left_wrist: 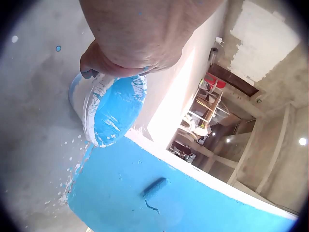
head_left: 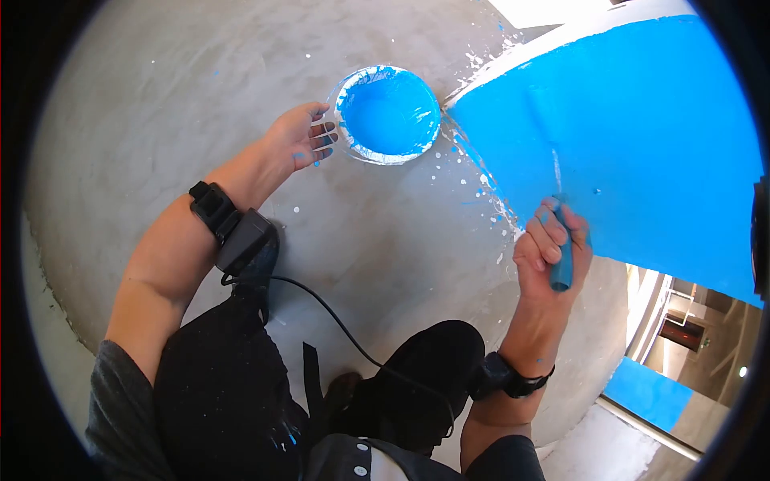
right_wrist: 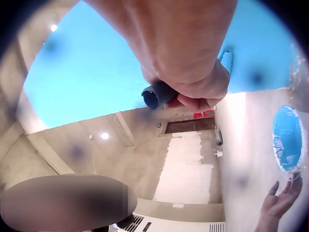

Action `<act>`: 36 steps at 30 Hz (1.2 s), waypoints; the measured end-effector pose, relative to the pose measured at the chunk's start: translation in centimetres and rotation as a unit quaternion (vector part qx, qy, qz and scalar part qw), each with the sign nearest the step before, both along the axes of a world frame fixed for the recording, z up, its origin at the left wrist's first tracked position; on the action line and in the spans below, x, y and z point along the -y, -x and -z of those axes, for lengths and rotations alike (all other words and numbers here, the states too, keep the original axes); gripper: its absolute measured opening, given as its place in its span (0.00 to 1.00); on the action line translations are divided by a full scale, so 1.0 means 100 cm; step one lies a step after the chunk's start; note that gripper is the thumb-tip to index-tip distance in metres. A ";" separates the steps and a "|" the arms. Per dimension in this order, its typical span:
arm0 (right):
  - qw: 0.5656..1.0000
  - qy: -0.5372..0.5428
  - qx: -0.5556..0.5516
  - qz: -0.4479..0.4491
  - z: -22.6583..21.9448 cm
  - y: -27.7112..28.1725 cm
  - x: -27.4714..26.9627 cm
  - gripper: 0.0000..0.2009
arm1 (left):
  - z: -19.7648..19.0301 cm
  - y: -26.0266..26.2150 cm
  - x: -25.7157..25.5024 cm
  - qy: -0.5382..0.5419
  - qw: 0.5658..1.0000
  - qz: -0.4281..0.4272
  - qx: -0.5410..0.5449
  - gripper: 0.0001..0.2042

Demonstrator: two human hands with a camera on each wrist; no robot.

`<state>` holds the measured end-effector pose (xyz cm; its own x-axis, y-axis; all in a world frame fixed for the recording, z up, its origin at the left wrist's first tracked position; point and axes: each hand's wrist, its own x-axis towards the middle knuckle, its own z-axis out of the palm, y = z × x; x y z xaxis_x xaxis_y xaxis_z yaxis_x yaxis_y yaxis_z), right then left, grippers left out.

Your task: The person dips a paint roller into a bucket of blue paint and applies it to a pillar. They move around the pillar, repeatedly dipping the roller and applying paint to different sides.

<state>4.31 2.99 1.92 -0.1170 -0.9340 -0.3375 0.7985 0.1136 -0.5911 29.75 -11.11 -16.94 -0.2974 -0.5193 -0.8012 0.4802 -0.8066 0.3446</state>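
Note:
My right hand [head_left: 553, 240] grips the blue-grey handle [head_left: 562, 268] of a paint roller. In the left wrist view the blue roller sleeve [left_wrist: 155, 187] lies against the blue-painted wall [left_wrist: 120, 169], almost blending with it in the head view. A paint bucket [head_left: 346, 138] with a white-crusted rim and blue paint inside stands on the floor near the wall's base. Beside its left side is my left hand [head_left: 307, 138], fingers extended toward the rim. The left wrist view shows the bucket [left_wrist: 78, 99] tilted by the camera angle, partly behind that hand.
White and blue paint splatters [head_left: 484, 180] dot the grey concrete floor [head_left: 160, 88] along the wall's base. A black cable [head_left: 345, 325] runs from the left wrist device across my legs. Past the wall's edge, shelving with items [left_wrist: 205, 108] stands in the room.

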 end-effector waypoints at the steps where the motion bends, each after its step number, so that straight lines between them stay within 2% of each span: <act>1: 0.999 -0.038 0.007 0.004 0.014 0.002 0.007 0.07 | 0.000 -0.001 0.000 0.004 1.000 0.000 0.001 0.09; 4: 0.990 -0.120 0.072 0.028 0.066 0.021 0.030 0.06 | -0.004 -0.001 -0.001 0.006 1.000 -0.001 0.005 0.10; 7: 0.986 -0.162 0.043 0.013 0.097 0.024 0.035 0.06 | -0.001 0.001 -0.001 0.001 1.000 0.002 0.001 0.10; 8: 0.985 -0.164 0.043 0.017 0.092 0.024 0.029 0.06 | 0.002 0.001 -0.002 -0.001 1.000 0.000 -0.007 0.10; 10: 0.982 -0.163 -0.058 0.077 0.063 0.021 0.009 0.06 | 0.004 -0.001 -0.003 0.001 1.000 0.003 -0.013 0.10; 12: 0.993 -0.093 -0.055 0.038 0.031 0.025 -0.018 0.06 | 0.003 -0.001 -0.005 0.001 1.000 0.007 -0.019 0.10; 13: 0.993 -0.095 -0.054 0.041 0.017 0.019 -0.029 0.06 | 0.000 -0.001 -0.005 0.006 1.000 0.003 -0.016 0.10; 15: 0.980 -0.050 -0.179 0.066 -0.003 0.011 -0.041 0.07 | -0.003 -0.001 0.001 0.018 1.000 0.003 -0.011 0.11; 18: 0.975 -0.097 -0.191 0.063 -0.001 0.017 -0.038 0.06 | 0.002 0.004 0.005 0.015 1.000 0.015 -0.001 0.09; 20: 0.980 -0.113 -0.152 0.054 0.023 0.036 -0.036 0.06 | -0.002 0.006 0.005 0.003 1.000 -0.003 0.024 0.09; 22: 0.976 -0.184 -0.103 0.050 0.050 0.054 -0.032 0.05 | -0.001 0.007 0.007 0.005 1.000 0.006 0.024 0.09; 25: 0.969 -0.213 -0.112 0.059 0.067 0.060 -0.034 0.04 | -0.002 0.008 0.014 0.017 0.999 0.015 0.024 0.09; 27: 0.976 -0.181 -0.106 0.049 0.057 0.059 -0.037 0.04 | -0.001 0.006 0.021 0.029 0.999 0.011 0.027 0.08; 28: 0.982 -0.155 -0.101 0.036 0.054 0.060 -0.040 0.04 | 0.001 0.005 0.024 0.037 0.998 0.003 0.055 0.09; 30: 0.980 -0.182 -0.069 0.047 0.074 0.077 -0.031 0.04 | 0.000 0.008 0.021 0.048 0.995 0.005 0.088 0.10; 32: 0.978 -0.195 -0.039 0.057 0.089 0.086 -0.026 0.04 | -0.008 0.014 0.024 0.132 0.969 0.009 0.206 0.09; 34: 0.970 -0.221 -0.100 0.003 0.103 0.086 -0.031 0.06 | -0.017 0.018 0.028 0.181 0.952 0.033 0.246 0.10; 36: 0.974 -0.211 -0.084 0.005 0.093 0.086 -0.043 0.05 | -0.017 0.024 0.031 0.216 0.931 0.069 0.287 0.10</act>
<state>-4.25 7.31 -7.39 -0.2120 -0.7144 -0.6668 0.6964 0.3682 -0.6160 27.38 -14.23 -15.27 0.0277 -0.8184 -0.5740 0.0192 -0.5737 0.8189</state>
